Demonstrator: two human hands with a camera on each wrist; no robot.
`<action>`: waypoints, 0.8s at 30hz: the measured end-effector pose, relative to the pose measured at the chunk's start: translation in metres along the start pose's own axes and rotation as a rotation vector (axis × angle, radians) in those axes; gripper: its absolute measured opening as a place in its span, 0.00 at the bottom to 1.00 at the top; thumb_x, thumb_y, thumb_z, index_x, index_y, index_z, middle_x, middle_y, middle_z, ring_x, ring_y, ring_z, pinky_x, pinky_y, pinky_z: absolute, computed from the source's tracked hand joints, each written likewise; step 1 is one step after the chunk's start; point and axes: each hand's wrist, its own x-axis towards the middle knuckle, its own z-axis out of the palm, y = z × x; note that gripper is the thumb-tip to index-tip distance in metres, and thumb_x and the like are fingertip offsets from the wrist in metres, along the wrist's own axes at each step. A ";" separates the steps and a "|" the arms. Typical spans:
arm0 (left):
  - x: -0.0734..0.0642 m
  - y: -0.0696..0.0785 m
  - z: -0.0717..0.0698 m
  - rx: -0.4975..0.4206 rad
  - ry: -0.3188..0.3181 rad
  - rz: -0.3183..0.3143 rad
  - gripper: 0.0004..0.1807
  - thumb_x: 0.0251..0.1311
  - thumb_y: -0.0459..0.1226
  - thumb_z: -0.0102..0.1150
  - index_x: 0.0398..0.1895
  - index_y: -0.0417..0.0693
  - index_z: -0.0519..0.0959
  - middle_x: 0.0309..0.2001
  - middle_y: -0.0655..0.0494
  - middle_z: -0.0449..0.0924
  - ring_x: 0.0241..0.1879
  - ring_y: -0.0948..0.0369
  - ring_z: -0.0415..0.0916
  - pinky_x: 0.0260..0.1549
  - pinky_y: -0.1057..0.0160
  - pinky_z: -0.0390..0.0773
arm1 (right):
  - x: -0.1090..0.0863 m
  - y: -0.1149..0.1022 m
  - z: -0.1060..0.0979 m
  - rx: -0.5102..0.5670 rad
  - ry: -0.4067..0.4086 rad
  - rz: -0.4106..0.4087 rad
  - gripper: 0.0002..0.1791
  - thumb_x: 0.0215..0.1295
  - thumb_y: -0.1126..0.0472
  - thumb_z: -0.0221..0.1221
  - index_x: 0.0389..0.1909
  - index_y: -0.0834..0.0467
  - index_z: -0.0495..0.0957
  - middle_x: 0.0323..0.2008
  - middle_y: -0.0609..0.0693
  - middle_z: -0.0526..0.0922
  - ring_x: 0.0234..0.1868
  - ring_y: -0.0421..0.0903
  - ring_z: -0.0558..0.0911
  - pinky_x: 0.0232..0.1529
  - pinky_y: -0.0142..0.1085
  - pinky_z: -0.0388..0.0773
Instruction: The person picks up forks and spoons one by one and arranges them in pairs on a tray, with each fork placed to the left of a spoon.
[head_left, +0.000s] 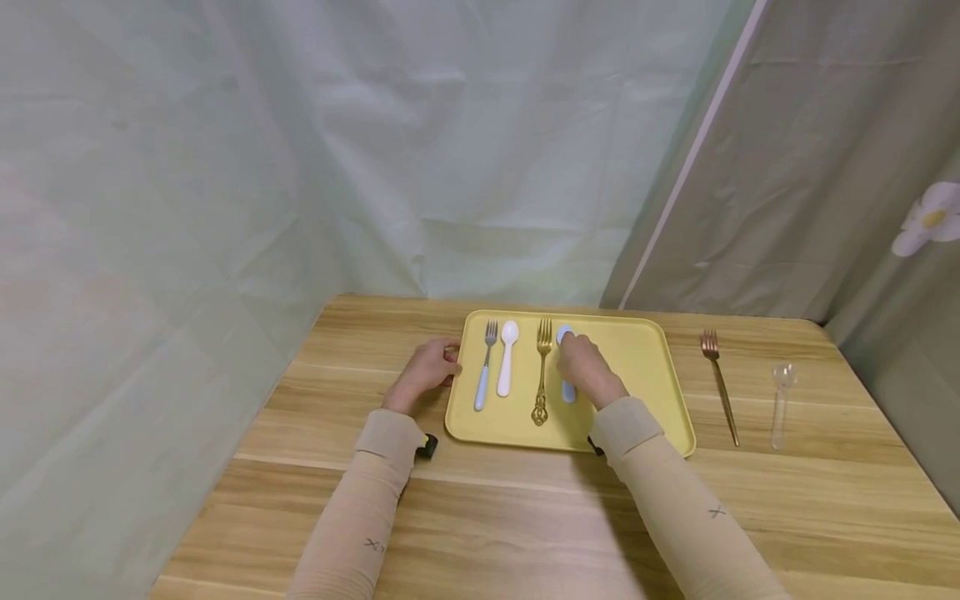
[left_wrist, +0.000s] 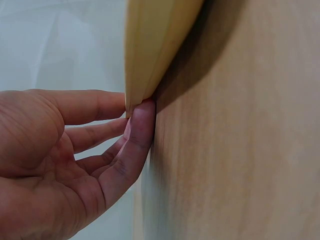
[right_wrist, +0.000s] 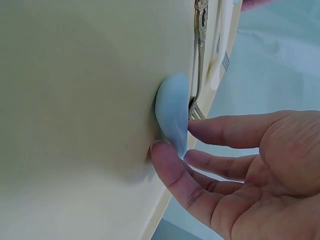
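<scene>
My left hand (head_left: 427, 367) holds the left rim of a yellow tray (head_left: 480, 432). In the left wrist view, its fingertips (left_wrist: 142, 117) meet the tray edge (left_wrist: 145, 55) from both sides, close to the wooden surface. My right hand (head_left: 588, 367) is over the tray, pinching a light blue spoon (head_left: 568, 392) whose middle it covers. The right wrist view has the thumb and a finger on either side of the blue spoon (right_wrist: 172, 107), low against the tray. Left of that spoon lie a gold ornate fork (head_left: 542, 375), a white spoon (head_left: 506, 367) and a blue-handled fork (head_left: 482, 383).
Right of the tray, a copper-coloured fork (head_left: 720, 387) and a clear plastic spoon (head_left: 781, 404) lie on the wooden table (head_left: 510, 517). Pale curtains (head_left: 480, 150) hang behind the table's back edge, with a darker flowered curtain (head_left: 787, 167) on the right.
</scene>
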 end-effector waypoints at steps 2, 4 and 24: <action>0.000 0.000 0.000 0.001 0.002 -0.002 0.30 0.63 0.24 0.60 0.70 0.33 0.72 0.42 0.43 0.77 0.31 0.58 0.78 0.29 0.64 0.85 | 0.000 0.000 -0.001 0.000 0.001 -0.001 0.18 0.71 0.75 0.47 0.60 0.75 0.68 0.40 0.66 0.76 0.33 0.55 0.81 0.33 0.41 0.83; 0.000 0.000 0.000 0.005 0.002 -0.001 0.30 0.63 0.24 0.60 0.70 0.33 0.72 0.41 0.44 0.77 0.31 0.58 0.77 0.29 0.64 0.84 | 0.000 0.000 -0.001 0.006 0.004 0.000 0.17 0.71 0.75 0.47 0.58 0.74 0.68 0.39 0.64 0.76 0.32 0.55 0.80 0.32 0.41 0.82; -0.002 0.004 -0.001 0.002 -0.007 -0.007 0.29 0.64 0.23 0.59 0.71 0.33 0.71 0.42 0.43 0.77 0.32 0.58 0.77 0.30 0.64 0.85 | -0.002 0.008 -0.017 -0.019 0.032 0.035 0.12 0.78 0.69 0.44 0.53 0.70 0.71 0.42 0.65 0.77 0.37 0.57 0.77 0.32 0.42 0.76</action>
